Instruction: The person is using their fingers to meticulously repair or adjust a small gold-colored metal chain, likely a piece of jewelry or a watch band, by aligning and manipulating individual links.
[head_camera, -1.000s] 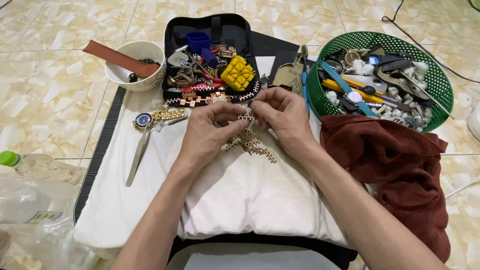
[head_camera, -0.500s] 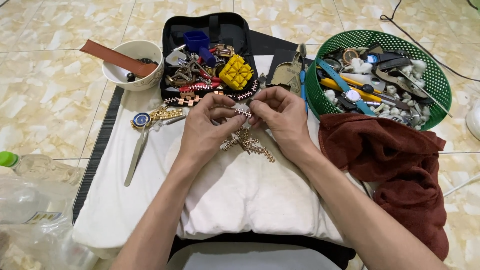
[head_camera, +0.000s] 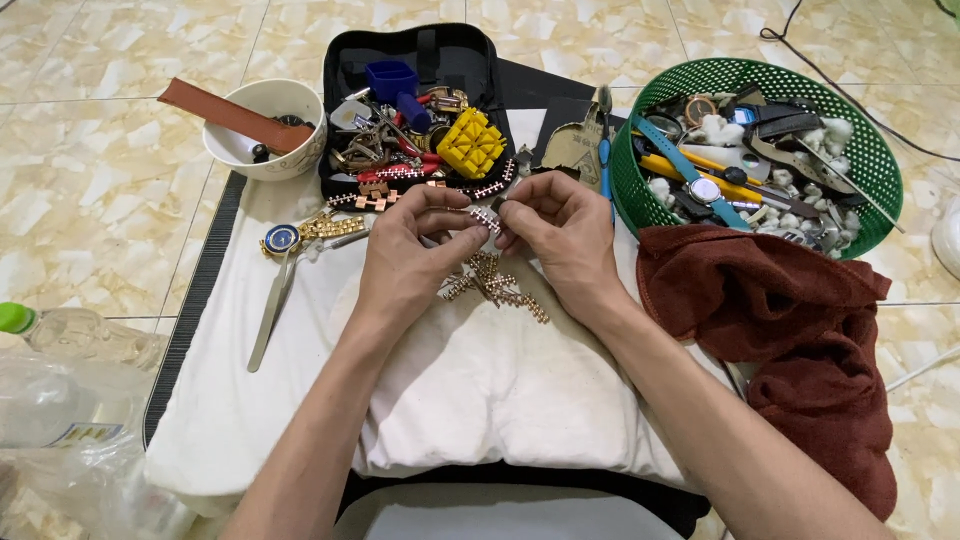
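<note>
L hand (head_camera: 405, 262) + R hand (head_camera: 560, 240) pinch watch bracelet (head_camera: 484, 222) | betw. fingertips, above white cloth (head_camera: 480, 390)

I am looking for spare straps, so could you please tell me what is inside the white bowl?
A brown leather strap lies across the white bowl, one end sticking out over the rim. A few small dark parts sit inside. Whatever lies beneath the strap is hidden.
</note>
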